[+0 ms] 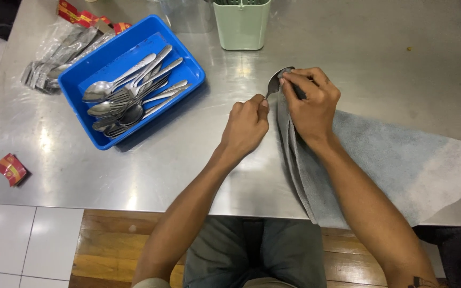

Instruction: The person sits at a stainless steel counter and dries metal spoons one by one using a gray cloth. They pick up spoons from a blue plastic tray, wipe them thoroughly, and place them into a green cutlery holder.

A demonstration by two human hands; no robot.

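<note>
My left hand point(246, 124) pinches the handle end of a metal spoon point(274, 82) over the steel table point(198, 160). The spoon's bowl points away from me. My right hand point(310, 101) presses a fold of grey-blue cloth point(390, 165) against the bowl with thumb and fingers closed on it. The cloth trails off to the right and hangs over the table's near edge. Most of the spoon's handle is hidden between my hands.
A blue plastic tray point(97, 69) with several spoons and forks lies at the left. Behind it are clear plastic sleeves point(54, 56) with red labels. A pale green holder point(241, 24) stands at the back. A small red packet point(10, 168) lies near the left edge.
</note>
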